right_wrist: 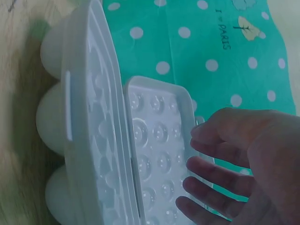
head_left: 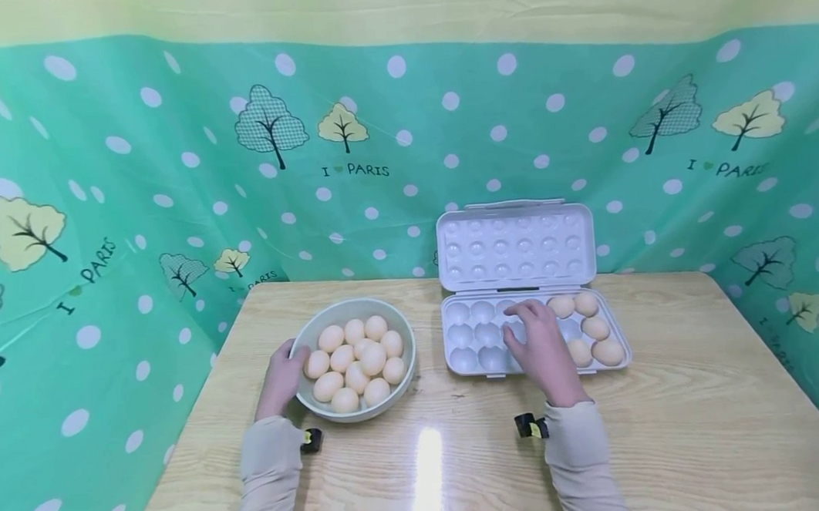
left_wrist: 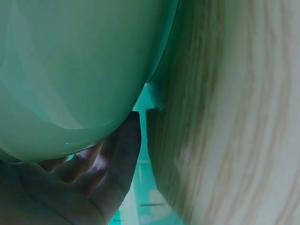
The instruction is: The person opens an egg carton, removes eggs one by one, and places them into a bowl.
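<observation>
My left hand [head_left: 281, 376] holds the left side of a pale green bowl [head_left: 362, 416] filled with several light-brown eggs [head_left: 356, 379]. Its thumb is at the rim, and in the left wrist view the fingers [left_wrist: 123, 154] lie against the bowl's outer wall [left_wrist: 79, 70]. Over the middle of a white plastic egg carton [head_left: 455, 373] hovers my right hand [head_left: 543, 350], thumb and fingers apart with nothing between them. Several eggs [head_left: 595, 327] sit in the carton's right-hand cups, while the left cups are bare. The hand hides some middle cups.
The carton's lid [head_left: 515, 246] stands upright at the back, against a green dotted curtain [head_left: 405, 171]. Bowl and carton rest side by side on a wood-grain table [head_left: 702, 394], a gap between them. The curtain also encloses both sides.
</observation>
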A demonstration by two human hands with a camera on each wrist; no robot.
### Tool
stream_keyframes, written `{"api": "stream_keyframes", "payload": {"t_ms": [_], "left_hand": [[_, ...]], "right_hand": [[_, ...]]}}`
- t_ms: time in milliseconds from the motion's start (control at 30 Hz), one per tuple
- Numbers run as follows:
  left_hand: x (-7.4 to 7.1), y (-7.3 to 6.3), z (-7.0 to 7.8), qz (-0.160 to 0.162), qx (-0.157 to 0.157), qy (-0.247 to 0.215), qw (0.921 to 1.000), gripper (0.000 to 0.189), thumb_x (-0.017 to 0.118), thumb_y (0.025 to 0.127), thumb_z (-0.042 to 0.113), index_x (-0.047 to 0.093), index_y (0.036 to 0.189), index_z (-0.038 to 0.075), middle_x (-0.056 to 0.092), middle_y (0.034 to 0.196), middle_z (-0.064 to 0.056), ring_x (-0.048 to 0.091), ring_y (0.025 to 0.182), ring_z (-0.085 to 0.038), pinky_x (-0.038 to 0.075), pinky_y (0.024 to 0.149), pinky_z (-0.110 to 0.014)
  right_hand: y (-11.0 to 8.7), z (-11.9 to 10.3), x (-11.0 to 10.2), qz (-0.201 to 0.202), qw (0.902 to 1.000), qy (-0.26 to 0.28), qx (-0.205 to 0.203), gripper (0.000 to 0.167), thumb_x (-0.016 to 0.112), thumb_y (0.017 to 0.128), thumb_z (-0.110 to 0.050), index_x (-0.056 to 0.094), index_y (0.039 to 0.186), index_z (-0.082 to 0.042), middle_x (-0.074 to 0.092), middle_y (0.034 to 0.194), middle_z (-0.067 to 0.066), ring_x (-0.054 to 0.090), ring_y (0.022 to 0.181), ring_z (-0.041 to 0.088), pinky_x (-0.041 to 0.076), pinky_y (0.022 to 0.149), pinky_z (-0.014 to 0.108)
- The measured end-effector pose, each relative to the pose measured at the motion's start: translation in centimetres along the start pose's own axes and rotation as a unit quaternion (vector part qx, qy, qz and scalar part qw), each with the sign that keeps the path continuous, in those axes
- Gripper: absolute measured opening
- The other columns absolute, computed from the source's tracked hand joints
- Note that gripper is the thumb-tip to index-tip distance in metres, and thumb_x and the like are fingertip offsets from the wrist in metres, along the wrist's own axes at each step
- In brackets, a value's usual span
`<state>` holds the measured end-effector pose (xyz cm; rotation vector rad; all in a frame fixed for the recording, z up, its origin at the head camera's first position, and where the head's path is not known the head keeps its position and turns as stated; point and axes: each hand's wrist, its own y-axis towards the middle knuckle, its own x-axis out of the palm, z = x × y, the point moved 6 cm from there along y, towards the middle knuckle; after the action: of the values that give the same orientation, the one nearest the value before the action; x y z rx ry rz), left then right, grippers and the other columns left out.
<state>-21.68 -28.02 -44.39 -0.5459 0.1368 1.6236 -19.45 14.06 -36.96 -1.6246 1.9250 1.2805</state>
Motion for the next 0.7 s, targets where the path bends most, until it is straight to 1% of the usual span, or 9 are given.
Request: {"api": "stream_keyframes", "payload": {"t_ms": [133,300,467,533,700], "left_hand": [[0.0,-0.1,0.1,-0.001,0.0,-0.002,1.0,0.053,0.036,0.105,0.027,0.035,0.149,-0.003,0.04,0.149,-0.029,0.04,0.138,-0.044,0.036,0.114,-0.055],[0.0,-0.1,0.0,0.003,0.002,-0.006,1.0,0.052,0.037,0.105,0.025,0.036,0.148,-0.005,0.04,0.149,-0.03,0.041,0.138,-0.044,0.036,0.114,-0.055],[0.1,-0.1,-0.1,0.002,0.004,-0.008,1.0,0.052,0.036,0.105,0.024,0.036,0.148,-0.004,0.04,0.149,-0.029,0.04,0.139,-0.043,0.035,0.115,-0.055],[0.1,0.0,-0.1,-0.001,0.004,-0.008,1.0,0.052,0.036,0.105,0.024,0.036,0.149,-0.004,0.04,0.15,-0.029,0.04,0.139,-0.043,0.035,0.115,-0.055],[0.1,0.1,0.1,-0.002,-0.001,-0.006,1.0,0.053,0.036,0.105,0.026,0.035,0.149,-0.002,0.039,0.151,-0.028,0.039,0.14,-0.043,0.035,0.115,-0.055]], "right_hand": [[-0.2,1.0,-0.5,-0.004,0.9998,-0.011,0.017,0.022,0.066,0.09,-0.007,0.067,0.11,0.004,0.06,0.117,0.023,0.05,0.11,0.041,0.049,0.094,0.053],[-0.3,2.4,-1.2,-0.004,0.9989,-0.031,0.035,0.024,0.066,0.089,-0.006,0.067,0.11,0.007,0.06,0.114,0.027,0.047,0.11,0.045,0.046,0.094,0.057],[-0.6,4.1,-2.3,-0.016,0.9967,-0.037,0.071,0.027,0.063,0.091,-0.008,0.065,0.113,0.008,0.055,0.122,0.031,0.042,0.117,0.049,0.041,0.098,0.061],[-0.9,4.7,-2.8,-0.022,0.9957,-0.042,0.08,0.028,0.063,0.091,-0.008,0.064,0.114,0.009,0.054,0.123,0.032,0.039,0.119,0.051,0.04,0.099,0.062],[-1.4,5.5,-3.4,-0.031,0.9941,-0.067,0.079,0.028,0.065,0.089,-0.006,0.064,0.112,0.012,0.054,0.118,0.034,0.038,0.118,0.054,0.038,0.098,0.065]]}}
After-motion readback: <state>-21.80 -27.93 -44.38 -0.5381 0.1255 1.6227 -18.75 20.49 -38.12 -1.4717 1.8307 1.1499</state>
